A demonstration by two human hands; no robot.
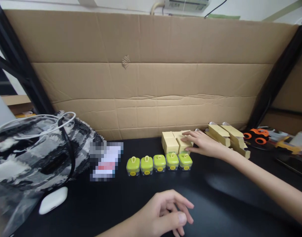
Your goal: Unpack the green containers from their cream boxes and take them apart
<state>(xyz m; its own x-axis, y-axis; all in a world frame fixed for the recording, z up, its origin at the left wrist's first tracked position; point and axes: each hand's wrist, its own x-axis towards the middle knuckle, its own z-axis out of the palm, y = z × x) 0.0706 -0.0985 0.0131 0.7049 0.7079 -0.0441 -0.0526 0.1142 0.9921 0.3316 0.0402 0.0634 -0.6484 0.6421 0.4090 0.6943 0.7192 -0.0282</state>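
Note:
My right hand (201,142) reaches in from the right to a group of pale yellow cardboard boxes (171,144). Its fingers are apart and rest against the top and near side of the rightmost box (182,144). In front of the boxes stands a row of several small clear containers with lime-green lids (159,161), each with a loop on top and a round yellow label. My left hand (168,212) hovers over the near part of the black table, fingers loosely bent and apart, nothing in them.
More pale yellow boxes (221,134), some with flaps up, lie right of my right hand. An orange toy vehicle (258,135) is beyond them. At left are a black-and-white cloth bag (39,148), a white earphone case (53,200) and a blurred packet (107,163). Cardboard (151,79) walls the back.

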